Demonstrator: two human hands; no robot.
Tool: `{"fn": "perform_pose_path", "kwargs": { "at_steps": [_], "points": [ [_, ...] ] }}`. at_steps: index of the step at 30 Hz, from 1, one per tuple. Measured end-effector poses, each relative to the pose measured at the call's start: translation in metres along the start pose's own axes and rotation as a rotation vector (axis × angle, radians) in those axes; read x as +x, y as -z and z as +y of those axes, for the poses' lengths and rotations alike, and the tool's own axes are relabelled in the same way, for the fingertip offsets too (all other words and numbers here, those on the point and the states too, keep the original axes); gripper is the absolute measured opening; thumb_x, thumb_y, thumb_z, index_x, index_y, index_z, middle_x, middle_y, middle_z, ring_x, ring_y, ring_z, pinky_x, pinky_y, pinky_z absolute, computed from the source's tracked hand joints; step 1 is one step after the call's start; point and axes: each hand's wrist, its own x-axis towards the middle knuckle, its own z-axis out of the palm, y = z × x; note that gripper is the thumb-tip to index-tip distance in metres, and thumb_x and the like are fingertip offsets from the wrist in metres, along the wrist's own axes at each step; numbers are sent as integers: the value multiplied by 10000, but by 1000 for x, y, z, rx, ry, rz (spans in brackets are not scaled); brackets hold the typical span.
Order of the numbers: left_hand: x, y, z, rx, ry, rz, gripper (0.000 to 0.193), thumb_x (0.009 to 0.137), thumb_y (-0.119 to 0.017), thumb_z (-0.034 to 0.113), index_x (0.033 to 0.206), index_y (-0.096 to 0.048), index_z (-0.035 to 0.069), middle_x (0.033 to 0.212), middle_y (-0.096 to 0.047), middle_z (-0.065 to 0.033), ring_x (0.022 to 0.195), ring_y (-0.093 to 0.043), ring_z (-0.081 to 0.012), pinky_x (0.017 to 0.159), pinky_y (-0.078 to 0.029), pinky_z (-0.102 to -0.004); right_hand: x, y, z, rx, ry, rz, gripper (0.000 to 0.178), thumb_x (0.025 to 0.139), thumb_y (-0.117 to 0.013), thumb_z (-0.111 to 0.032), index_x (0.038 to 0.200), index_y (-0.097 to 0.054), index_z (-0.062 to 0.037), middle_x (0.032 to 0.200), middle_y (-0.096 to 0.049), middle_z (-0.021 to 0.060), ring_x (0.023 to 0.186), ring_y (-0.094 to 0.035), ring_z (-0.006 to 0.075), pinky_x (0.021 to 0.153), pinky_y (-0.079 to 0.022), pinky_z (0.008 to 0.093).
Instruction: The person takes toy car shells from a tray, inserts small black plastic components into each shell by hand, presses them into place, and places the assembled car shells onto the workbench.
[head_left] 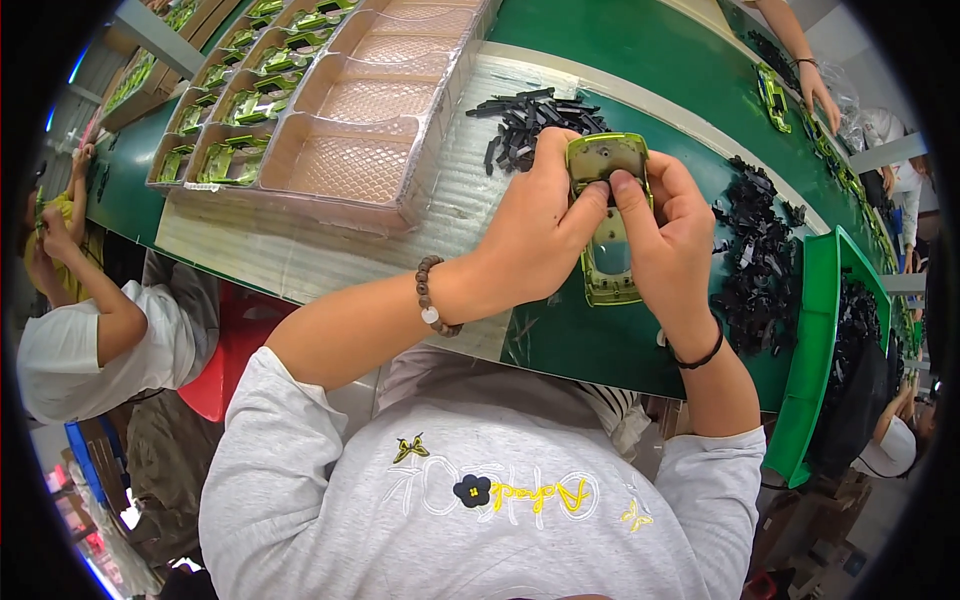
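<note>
A lime-green plastic housing (606, 155), long with rounded ends and an oval opening near its lower end, is held upright above the table. My left hand (535, 225) grips its left edge, and my right hand (675, 230) is closed on the right edge. Both thumbs press on the middle of the inner face. Whether a small dark part lies under the thumbs is hard to make out. Loose black plastic pieces (530, 125) lie in a heap just beyond my left hand. Another heap of black pieces (752, 265) spreads to the right of my right hand.
A clear plastic tray (345, 165) stands at the back left, several compartments holding green housings (235, 160). On the right, a green bin (805, 345) contains black pieces. Co-workers sit at left and far right; one person's hand (822, 105) reaches over the belt near green housings (772, 97).
</note>
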Motion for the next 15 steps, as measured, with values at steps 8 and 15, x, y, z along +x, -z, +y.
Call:
{"fn": "perform_pose_path", "kwargs": {
  "at_steps": [8, 15],
  "points": [
    [6, 0, -6, 17, 25, 42, 225, 864, -500, 151, 991, -382, 8, 659, -572, -145, 565, -583, -247, 506, -423, -365, 2, -3, 7, 26, -85, 29, 174, 881, -572, -63, 1017, -580, 46, 843, -666, 70, 739, -610, 75, 606, -472, 203],
    [13, 12, 8, 147, -88, 44, 284, 827, -520, 148, 1035, -412, -13, 631, -585, -176, 592, -608, -308, 522, -444, -385, 11, -8, -2, 217, -120, 38, 227, 869, -609, -84, 1059, -586, 37, 863, -672, 71, 742, -605, 71, 613, -468, 203]
  ]
}}
